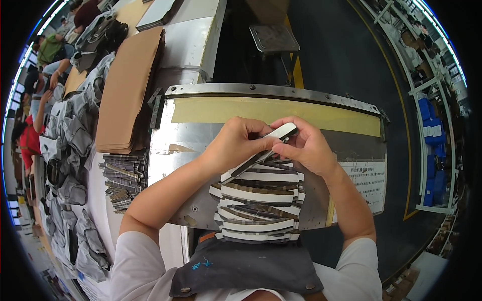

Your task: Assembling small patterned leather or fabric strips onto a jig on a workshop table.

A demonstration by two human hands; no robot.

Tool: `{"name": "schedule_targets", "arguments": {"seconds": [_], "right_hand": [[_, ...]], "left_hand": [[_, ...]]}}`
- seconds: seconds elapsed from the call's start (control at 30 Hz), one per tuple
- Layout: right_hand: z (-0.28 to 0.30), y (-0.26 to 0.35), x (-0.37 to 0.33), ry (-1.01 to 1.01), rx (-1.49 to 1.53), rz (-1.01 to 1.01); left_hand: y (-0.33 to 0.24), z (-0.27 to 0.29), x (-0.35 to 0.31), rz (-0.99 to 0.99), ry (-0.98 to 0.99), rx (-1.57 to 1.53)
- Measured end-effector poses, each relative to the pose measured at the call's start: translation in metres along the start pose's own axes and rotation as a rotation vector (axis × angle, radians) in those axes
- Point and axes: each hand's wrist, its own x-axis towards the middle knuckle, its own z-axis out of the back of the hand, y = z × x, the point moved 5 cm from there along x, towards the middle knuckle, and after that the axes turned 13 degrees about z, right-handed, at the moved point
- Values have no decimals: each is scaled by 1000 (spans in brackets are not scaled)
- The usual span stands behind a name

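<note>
Above the metal plate of the work table point(201, 113), both hands meet at a narrow white-and-dark strip point(287, 131). My left hand point(232, 144) pinches the strip near its middle between thumb and fingers. Its upper end is gripped by my right hand point(307, 145), thumb and fingertips pressed together. The strip slants from lower left to upper right, and the fingers hide part of it. Directly below, close to my apron, lies a pile of similar strips point(258, 195), slightly curved and stacked crosswise in layers.
A tall stack of brown card sheets point(125, 90) stands left of the plate, with bundled dark strips point(123, 175) beside it. Grey fabric pieces point(70, 165) cover the bench further left, where several people sit. Ahead is a stool point(273, 38); blue bins point(434, 130) fill a rack at right.
</note>
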Motion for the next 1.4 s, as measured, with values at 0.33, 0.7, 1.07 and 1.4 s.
{"name": "schedule_targets", "arguments": {"seconds": [0.33,0.7,1.07,1.4], "right_hand": [[43,2,11,-92,-383,244],[12,-8,13,74,-1426,596],[2,-7,10,94,-1544,582],[-2,-6,8,104,-1545,583]], "left_hand": [[-36,18,-24,-149,414,196],[7,-10,8,-498,-496,1175],[12,-18,14,-419,-586,1269],[9,-17,13,-432,-519,1201]]}}
